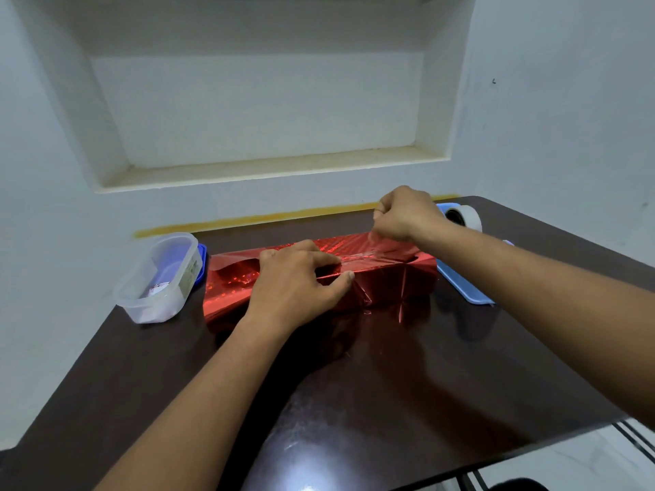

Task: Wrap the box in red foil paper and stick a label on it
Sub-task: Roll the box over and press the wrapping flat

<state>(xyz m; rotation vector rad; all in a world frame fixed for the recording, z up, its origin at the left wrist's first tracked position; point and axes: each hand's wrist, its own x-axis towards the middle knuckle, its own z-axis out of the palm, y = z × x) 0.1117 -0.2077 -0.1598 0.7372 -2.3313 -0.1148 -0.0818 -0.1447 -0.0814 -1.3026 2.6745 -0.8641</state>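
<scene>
Dark glossy table (407, 366) against a pale wall with a recessed niche (255, 111); foil-wrapped box (390, 281) lying across the far middle, between a clear plastic container (156, 278) on the left and a blue tray (460, 285) on the right, tape roll (464, 216) at the far right corner. Left hand (297, 281) spread over the top seam, fingers fairly straight, thumb along the front edge, pressing the red foil paper (227, 288) down. Right hand (404, 214) raised above the right end, fingers curled, apparently pinching a strip of clear tape (381, 242); hard to confirm. Likely trouble: tape folding onto itself or landing crooked, seam springing open if pressure eases, slick foil creasing or tearing on repositioning. Left end not yet folded; no label visible on the wrapping.
</scene>
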